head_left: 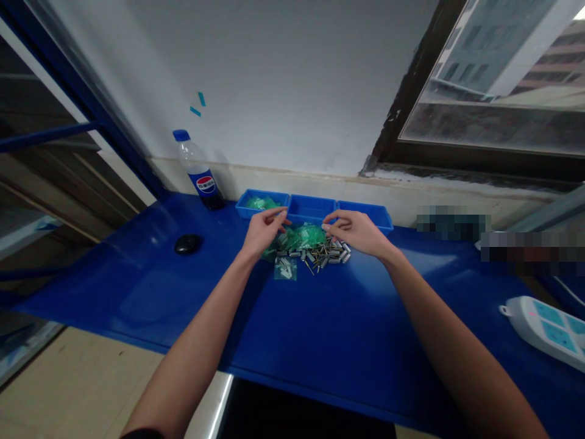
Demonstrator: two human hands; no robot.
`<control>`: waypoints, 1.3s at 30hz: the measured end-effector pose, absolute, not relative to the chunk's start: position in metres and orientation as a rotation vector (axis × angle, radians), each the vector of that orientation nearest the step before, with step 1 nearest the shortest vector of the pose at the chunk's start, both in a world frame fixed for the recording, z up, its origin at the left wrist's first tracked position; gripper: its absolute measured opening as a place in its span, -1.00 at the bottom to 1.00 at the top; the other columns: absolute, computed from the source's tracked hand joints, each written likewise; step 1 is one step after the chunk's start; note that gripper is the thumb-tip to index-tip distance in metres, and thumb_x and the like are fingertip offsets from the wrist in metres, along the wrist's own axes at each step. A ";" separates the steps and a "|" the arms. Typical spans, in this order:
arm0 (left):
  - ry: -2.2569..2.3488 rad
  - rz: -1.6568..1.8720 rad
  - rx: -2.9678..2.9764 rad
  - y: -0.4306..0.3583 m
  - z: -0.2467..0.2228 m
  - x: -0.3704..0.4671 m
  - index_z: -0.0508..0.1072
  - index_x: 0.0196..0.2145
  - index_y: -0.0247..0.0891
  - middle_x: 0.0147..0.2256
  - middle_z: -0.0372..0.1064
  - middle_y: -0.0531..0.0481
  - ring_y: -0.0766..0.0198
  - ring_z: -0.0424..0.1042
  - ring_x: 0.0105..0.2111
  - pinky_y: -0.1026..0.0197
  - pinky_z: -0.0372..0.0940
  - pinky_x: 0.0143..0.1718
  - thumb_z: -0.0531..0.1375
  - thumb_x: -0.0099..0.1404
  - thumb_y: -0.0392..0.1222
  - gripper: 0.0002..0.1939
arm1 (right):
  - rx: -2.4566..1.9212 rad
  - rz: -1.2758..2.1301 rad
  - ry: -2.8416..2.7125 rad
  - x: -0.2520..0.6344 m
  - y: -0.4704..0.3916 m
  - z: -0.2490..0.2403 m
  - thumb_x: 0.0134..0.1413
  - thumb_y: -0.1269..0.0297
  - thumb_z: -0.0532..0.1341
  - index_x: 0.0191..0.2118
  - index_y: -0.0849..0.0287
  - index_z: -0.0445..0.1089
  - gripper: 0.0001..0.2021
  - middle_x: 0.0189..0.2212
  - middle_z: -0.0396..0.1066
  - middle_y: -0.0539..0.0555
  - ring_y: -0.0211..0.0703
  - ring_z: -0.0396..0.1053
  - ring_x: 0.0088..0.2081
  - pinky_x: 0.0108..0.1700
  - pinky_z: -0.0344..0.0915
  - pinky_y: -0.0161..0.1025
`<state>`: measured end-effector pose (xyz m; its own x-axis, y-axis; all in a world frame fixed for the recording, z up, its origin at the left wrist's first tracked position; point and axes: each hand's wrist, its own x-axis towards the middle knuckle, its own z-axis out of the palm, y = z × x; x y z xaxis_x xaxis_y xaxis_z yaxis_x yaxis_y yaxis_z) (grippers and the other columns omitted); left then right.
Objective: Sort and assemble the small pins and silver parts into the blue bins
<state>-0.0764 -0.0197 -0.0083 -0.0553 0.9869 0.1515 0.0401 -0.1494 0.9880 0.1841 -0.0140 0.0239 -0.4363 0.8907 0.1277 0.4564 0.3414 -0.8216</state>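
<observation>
My left hand (265, 233) is over the left side of a pile, thumb and forefinger tips brought together; whatever is between them is too small to tell. My right hand (355, 230) is at the pile's right side, its thumb and forefinger pinched at the edge of a green plastic bag (309, 235). Below and beside the bag lie several loose grey metal cylinders (334, 258) mixed with thin brass-coloured pins or screws (320, 251). A small clear bag (285, 268) with white pieces inside rests flat in front of the pile.
Behind the pile stand three joined blue trays (312, 206); the left one holds green bags (261, 203). A cola bottle (201, 174) stands at the back left, near a black mouse-like object (186, 244). A white power strip (546, 326) lies at the right on the blue table (292, 329).
</observation>
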 end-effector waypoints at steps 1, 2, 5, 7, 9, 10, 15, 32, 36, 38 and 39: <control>1.220 1.316 1.456 -0.022 -0.006 -0.079 0.64 -0.16 -0.29 -0.39 0.56 -0.10 0.29 0.41 -0.49 0.24 0.25 -0.41 0.38 0.19 0.05 -0.62 | -1.162 0.977 -2.063 0.183 -0.015 0.023 0.19 0.07 0.30 -0.11 0.18 0.50 -0.71 -0.38 0.59 0.11 -0.12 0.56 -0.39 -0.30 0.44 -0.20; 1.216 1.249 1.596 -0.025 -0.003 -0.081 0.65 -0.26 -0.28 -0.44 0.54 -0.08 0.28 0.40 -0.49 0.24 0.23 -0.41 0.38 0.18 0.01 -0.71 | -1.154 0.968 -2.093 0.182 -0.015 0.022 0.19 0.08 0.30 -0.11 0.18 0.50 -0.71 -0.39 0.59 0.09 -0.13 0.55 -0.39 -0.30 0.43 -0.21; 1.177 1.051 1.875 -0.033 0.003 -0.087 0.63 -0.46 -0.24 -0.55 0.47 -0.03 0.29 0.32 -0.54 0.24 0.12 -0.47 0.36 0.18 -0.09 -0.83 | -1.132 0.880 -2.228 0.173 -0.021 0.018 0.17 0.09 0.33 -0.14 0.17 0.51 -0.73 -0.41 0.55 0.04 -0.18 0.49 -0.41 -0.32 0.37 -0.23; 1.223 1.052 1.958 -0.034 0.005 -0.091 0.60 -0.52 -0.23 -0.59 0.42 -0.01 0.30 0.27 -0.57 0.23 0.04 -0.49 0.33 0.21 -0.13 -0.81 | -1.080 0.744 -2.371 0.161 -0.030 0.015 0.16 0.09 0.34 -0.19 0.17 0.53 -0.75 -0.41 0.53 0.04 -0.17 0.45 -0.39 -0.29 0.34 -0.22; 1.292 1.072 2.020 -0.034 0.004 -0.095 0.57 -0.54 -0.23 -0.60 0.40 0.00 0.30 0.25 -0.57 0.22 0.00 -0.49 0.30 0.23 -0.14 -0.78 | -0.989 0.502 -2.501 0.146 -0.041 0.011 0.14 0.06 0.37 -0.18 0.18 0.55 -0.72 -0.28 0.53 0.12 -0.06 0.46 -0.22 -0.16 0.34 -0.14; 1.318 1.070 2.045 -0.033 0.003 -0.098 0.56 -0.55 -0.23 -0.59 0.40 0.01 0.30 0.25 -0.57 0.21 -0.01 -0.48 0.29 0.24 -0.14 -0.77 | -0.932 0.409 -2.562 0.138 -0.047 0.009 0.11 0.04 0.39 -0.14 0.19 0.56 -0.67 -0.20 0.52 0.17 0.03 0.44 -0.12 -0.08 0.33 -0.09; 1.357 1.078 2.058 -0.031 -0.002 -0.104 0.57 -0.52 -0.22 -0.59 0.39 0.02 0.28 0.25 -0.57 0.22 -0.02 -0.46 0.27 0.26 -0.11 -0.76 | -0.711 0.158 -2.830 0.112 -0.067 0.003 0.17 0.20 0.33 -0.05 0.24 0.54 -0.72 -0.20 0.53 0.23 0.13 0.37 -0.02 0.06 0.26 0.01; 1.101 1.004 1.823 -0.042 0.012 -0.076 0.57 -0.35 -0.32 -0.43 0.49 -0.04 0.34 0.35 -0.47 0.28 0.20 -0.41 0.20 0.37 0.13 -0.57 | -1.025 1.164 -1.771 0.161 -0.019 0.010 0.04 0.10 0.42 -0.02 0.18 0.55 -0.60 -0.35 0.62 0.13 -0.06 0.54 -0.36 -0.31 0.42 -0.16; 1.046 0.947 1.764 -0.043 0.009 -0.070 0.57 -0.35 -0.33 -0.47 0.46 -0.01 0.36 0.30 -0.50 0.28 0.17 -0.44 0.28 0.30 0.09 -0.64 | -0.969 1.278 -1.669 0.168 -0.018 0.013 0.00 0.09 0.46 0.05 0.15 0.50 -0.51 -0.36 0.61 0.09 -0.10 0.53 -0.35 -0.25 0.44 -0.16; 1.027 0.922 1.758 -0.045 0.008 -0.068 0.57 -0.38 -0.33 -0.48 0.45 -0.01 0.36 0.31 -0.50 0.28 0.16 -0.43 0.27 0.31 0.09 -0.63 | -0.953 1.301 -1.655 0.167 -0.020 0.013 0.00 0.10 0.47 0.07 0.14 0.48 -0.49 -0.37 0.60 0.08 -0.10 0.53 -0.34 -0.24 0.43 -0.16; 1.015 0.912 1.758 -0.045 0.009 -0.068 0.56 -0.41 -0.32 -0.49 0.44 -0.01 0.36 0.31 -0.50 0.27 0.16 -0.43 0.26 0.31 0.09 -0.62 | -0.950 1.308 -1.652 0.166 -0.020 0.013 0.00 0.10 0.47 0.07 0.14 0.47 -0.48 -0.38 0.60 0.07 -0.10 0.53 -0.34 -0.23 0.44 -0.16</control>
<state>-0.0681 -0.0451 0.0088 0.3955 0.9046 0.1589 0.2545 -0.2742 0.9274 0.1664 -0.0197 0.0128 -0.3918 0.9096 0.1381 0.0737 0.1807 -0.9808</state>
